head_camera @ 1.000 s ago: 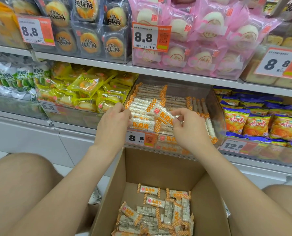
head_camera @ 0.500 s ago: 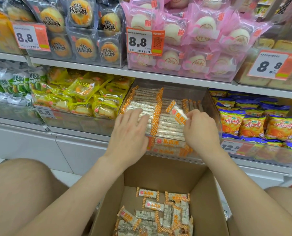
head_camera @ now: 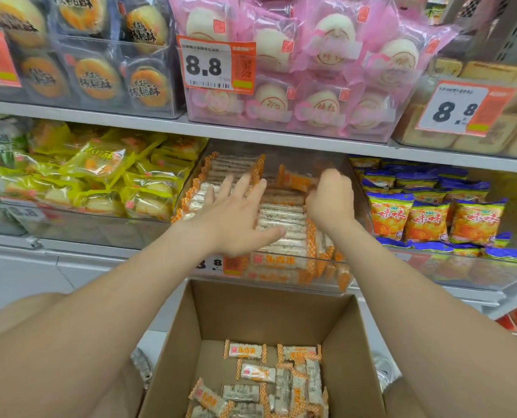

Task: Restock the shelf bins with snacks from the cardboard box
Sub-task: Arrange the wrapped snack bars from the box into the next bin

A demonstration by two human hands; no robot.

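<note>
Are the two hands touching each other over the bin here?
Apart. Head view: rows of bars in the bin show plainly between the flat left hand and the right hand, which pinches a bar.

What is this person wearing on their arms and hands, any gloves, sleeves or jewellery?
Nothing that shows. The left hand and right hand are bare, with no gloves, rings or markings visible. Both forearms are uncovered up to the edge of the picture, with no sleeves, watch or bracelets in view.
</note>
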